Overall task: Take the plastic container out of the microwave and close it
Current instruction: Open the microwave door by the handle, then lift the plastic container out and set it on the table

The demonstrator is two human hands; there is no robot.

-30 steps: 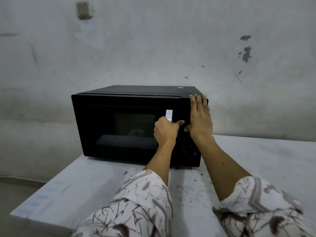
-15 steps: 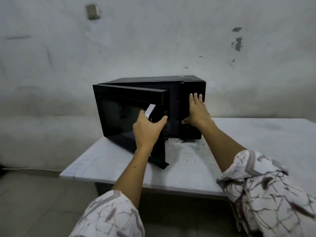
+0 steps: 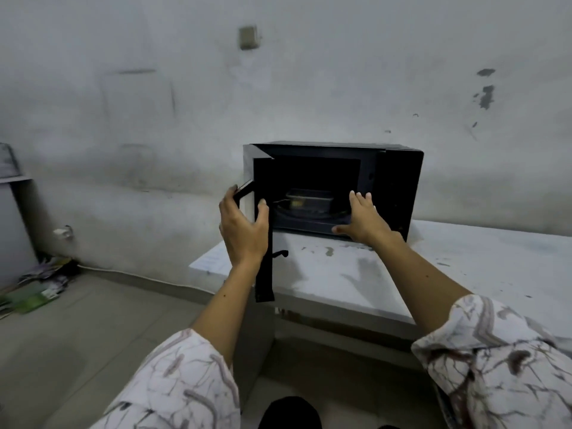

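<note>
Against a scuffed grey wall, the microwave (image 3: 393, 187) sits on the tabletop (image 3: 464, 267). Your left hand (image 3: 243, 230) grips the door (image 3: 263, 230), keeping access clear; your open right hand (image 3: 360, 221) reaches toward the plastic container (image 3: 309, 202) inside.

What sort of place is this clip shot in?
Probably a bare utility or back room, not a fitted kitchen: a microwave sits alone on a stained slab table against a scuffed plaster wall, with papers heaped on the tiled floor.

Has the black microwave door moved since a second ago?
Yes. The black microwave door was shut flush against the black microwave body; now it stands swung wide open to the left, the left hand on its edge.
</note>
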